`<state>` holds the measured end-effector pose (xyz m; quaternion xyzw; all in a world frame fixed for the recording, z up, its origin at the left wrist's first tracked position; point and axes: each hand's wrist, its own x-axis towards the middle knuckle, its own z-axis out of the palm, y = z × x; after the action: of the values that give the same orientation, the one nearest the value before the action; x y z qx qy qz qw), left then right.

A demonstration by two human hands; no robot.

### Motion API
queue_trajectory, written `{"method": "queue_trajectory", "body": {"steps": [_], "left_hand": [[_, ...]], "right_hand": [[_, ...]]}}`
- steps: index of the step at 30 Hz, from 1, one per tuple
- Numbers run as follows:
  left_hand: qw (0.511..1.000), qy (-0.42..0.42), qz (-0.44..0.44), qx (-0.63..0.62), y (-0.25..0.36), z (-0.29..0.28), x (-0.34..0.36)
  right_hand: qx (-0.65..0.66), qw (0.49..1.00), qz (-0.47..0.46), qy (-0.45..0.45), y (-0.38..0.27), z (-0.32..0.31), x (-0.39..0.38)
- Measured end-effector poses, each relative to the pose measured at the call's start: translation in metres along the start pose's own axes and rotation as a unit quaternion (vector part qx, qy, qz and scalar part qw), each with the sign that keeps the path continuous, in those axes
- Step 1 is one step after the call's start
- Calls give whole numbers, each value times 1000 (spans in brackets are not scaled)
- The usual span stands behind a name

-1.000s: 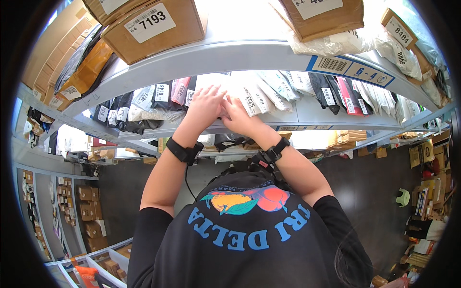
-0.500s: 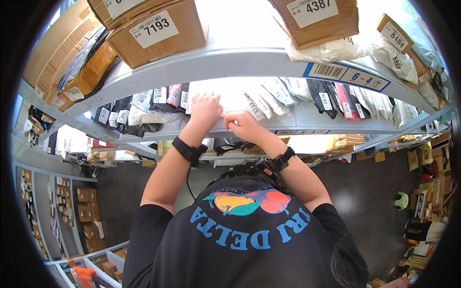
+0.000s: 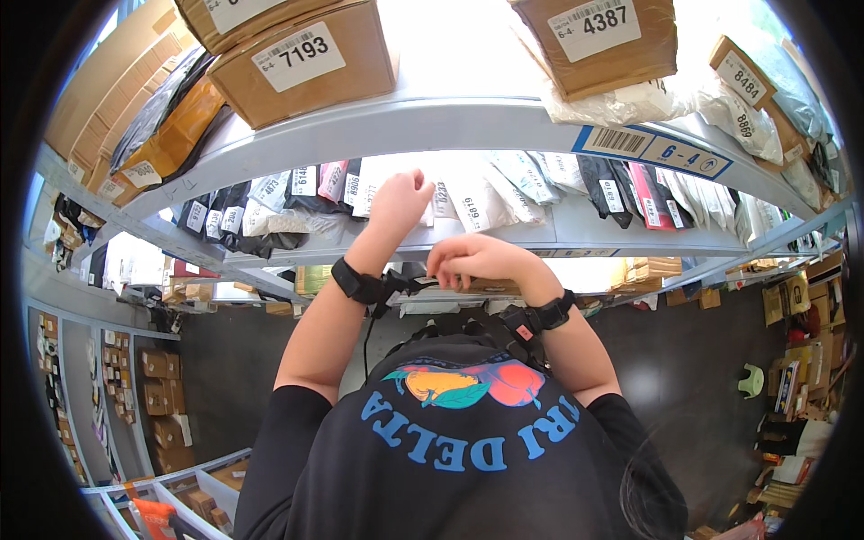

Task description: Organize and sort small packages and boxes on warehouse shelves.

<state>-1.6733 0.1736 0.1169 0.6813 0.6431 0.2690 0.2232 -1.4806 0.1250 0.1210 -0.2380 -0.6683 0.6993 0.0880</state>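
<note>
My left hand (image 3: 400,202) is raised at the middle shelf (image 3: 576,229), its fingers curled among white plastic parcels (image 3: 477,202); whether they hold one is unclear. My right hand (image 3: 477,261) is lower, just in front of that shelf's edge, fingers loosely bent and apart with nothing seen in them. Dark, pink and white bagged parcels (image 3: 612,193) stand packed either side of the white ones, each labelled.
Cardboard boxes (image 3: 301,67) and bagged parcels (image 3: 747,126) fill the shelf above, behind its grey beam (image 3: 432,121). Side racks hold stacked boxes (image 3: 162,387). A pale green stool (image 3: 750,381) stands on the dark floor (image 3: 684,360) at the right.
My right hand has moved away from the left one, down and to the right, off the white parcels. My left hand has shifted slightly right and its fingers are more curled.
</note>
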Motion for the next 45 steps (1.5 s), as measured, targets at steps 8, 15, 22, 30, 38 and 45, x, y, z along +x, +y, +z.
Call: {"method": "queue_trajectory", "body": {"steps": [8, 15, 22, 30, 38, 45], "left_hand": [[943, 86, 6, 321, -18, -19, 12], [920, 92, 176, 339, -7, 7, -6], [917, 0, 233, 323, -15, 25, -17], [894, -15, 206, 397, -28, 10, -25], [913, 8, 264, 311, -39, 7, -22], [937, 165, 180, 248, -18, -34, -27]], "right_hand": [[-201, 909, -204, 302, 12, 8, 1], [-164, 911, -141, 350, 12, 4, -10], [-302, 809, -205, 461, 7, 8, -13], [-537, 663, -161, 497, 20, 5, 1], [-523, 670, -193, 490, 23, -4, 9], [-455, 712, -167, 508, 30, -12, 12]]}}
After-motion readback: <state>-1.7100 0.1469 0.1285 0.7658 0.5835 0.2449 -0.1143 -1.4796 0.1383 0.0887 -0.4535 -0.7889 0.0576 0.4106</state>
